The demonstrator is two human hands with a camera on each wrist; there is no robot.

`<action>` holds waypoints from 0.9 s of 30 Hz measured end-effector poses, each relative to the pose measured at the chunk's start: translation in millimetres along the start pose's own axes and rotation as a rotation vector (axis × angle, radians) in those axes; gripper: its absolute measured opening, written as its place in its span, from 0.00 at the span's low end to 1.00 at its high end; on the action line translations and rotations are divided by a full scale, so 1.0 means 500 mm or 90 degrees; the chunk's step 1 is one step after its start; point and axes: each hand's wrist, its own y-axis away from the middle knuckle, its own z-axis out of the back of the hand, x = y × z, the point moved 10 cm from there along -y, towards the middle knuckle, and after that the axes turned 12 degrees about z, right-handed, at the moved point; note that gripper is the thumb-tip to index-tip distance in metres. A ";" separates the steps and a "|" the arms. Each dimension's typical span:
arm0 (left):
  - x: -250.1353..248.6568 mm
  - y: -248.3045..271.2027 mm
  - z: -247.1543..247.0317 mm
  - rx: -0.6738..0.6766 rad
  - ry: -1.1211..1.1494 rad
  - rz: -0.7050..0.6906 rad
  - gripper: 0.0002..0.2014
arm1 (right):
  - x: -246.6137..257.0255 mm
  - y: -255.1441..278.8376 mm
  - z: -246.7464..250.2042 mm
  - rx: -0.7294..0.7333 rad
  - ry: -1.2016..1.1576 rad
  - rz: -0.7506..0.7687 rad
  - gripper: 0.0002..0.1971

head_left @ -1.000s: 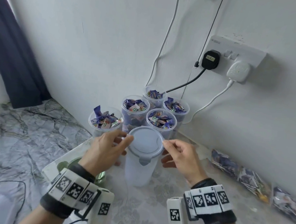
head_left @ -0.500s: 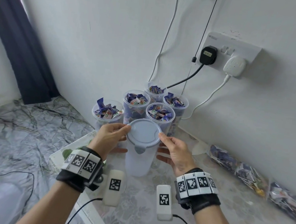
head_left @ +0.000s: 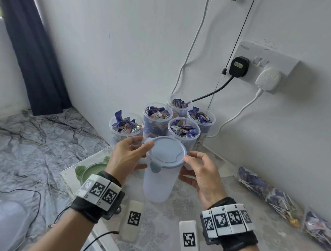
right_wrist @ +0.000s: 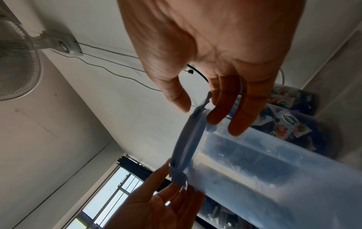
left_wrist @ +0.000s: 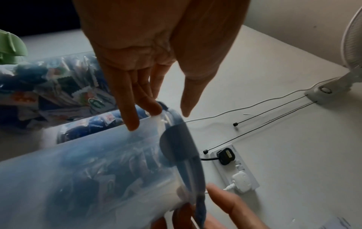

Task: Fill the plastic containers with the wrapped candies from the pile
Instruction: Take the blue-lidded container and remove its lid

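A tall translucent container [head_left: 159, 185] with a grey-blue lid [head_left: 166, 153] stands on the table in front of me. My left hand [head_left: 144, 143] touches the lid's left edge with straight fingertips [left_wrist: 133, 124], thumb held apart. On the opposite side my right hand [head_left: 185, 166] lays its fingertips [right_wrist: 237, 128] on the wall just under the lid, the thumb close to the rim. Neither hand holds a candy. Behind it, several open containers [head_left: 184, 127] are heaped with blue wrapped candies. Clear bags of candies [head_left: 267, 193] lie along the wall to the right.
A green lid [head_left: 91, 172] lies on the table's left part, near its edge [head_left: 73, 178]. A power strip [head_left: 263, 60] with plugs and cables hangs on the wall above the containers. Cables trail on the marble-patterned floor [head_left: 20, 148] to the left.
Both hands have stayed at the two sides of the lid, and the container has not moved. The head view has shifted back and a little to the left.
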 end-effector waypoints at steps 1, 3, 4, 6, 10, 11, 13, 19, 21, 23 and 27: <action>-0.003 0.002 -0.001 0.007 0.010 -0.005 0.24 | 0.004 0.006 -0.004 0.019 0.005 0.001 0.13; -0.012 0.009 0.001 0.008 0.005 -0.033 0.22 | 0.013 0.016 -0.009 0.045 0.028 0.000 0.11; -0.016 0.013 0.005 0.002 -0.010 -0.053 0.22 | 0.019 0.019 -0.009 0.050 0.051 0.004 0.12; -0.015 0.018 0.016 -0.016 -0.033 -0.076 0.20 | 0.030 0.016 -0.008 0.059 0.109 0.022 0.17; 0.011 0.029 0.026 -0.019 -0.089 -0.035 0.16 | 0.048 -0.009 0.000 0.023 0.191 0.064 0.19; 0.018 0.033 0.020 -0.003 -0.104 -0.019 0.15 | 0.046 -0.017 -0.003 0.022 0.206 0.060 0.19; 0.026 0.040 0.008 0.024 -0.101 0.009 0.15 | 0.032 -0.030 -0.013 0.035 0.202 0.026 0.20; 0.030 0.035 0.004 0.009 -0.098 0.037 0.18 | -0.014 -0.044 -0.013 0.034 0.095 -0.032 0.15; 0.033 0.039 -0.002 0.008 -0.108 0.036 0.19 | -0.029 -0.041 -0.008 0.033 0.061 -0.060 0.15; 0.035 0.043 -0.007 0.012 -0.117 0.042 0.20 | -0.036 -0.035 -0.008 0.043 0.024 -0.086 0.16; 0.039 0.042 -0.013 0.042 -0.115 0.083 0.24 | -0.029 -0.040 -0.014 0.072 0.022 -0.087 0.20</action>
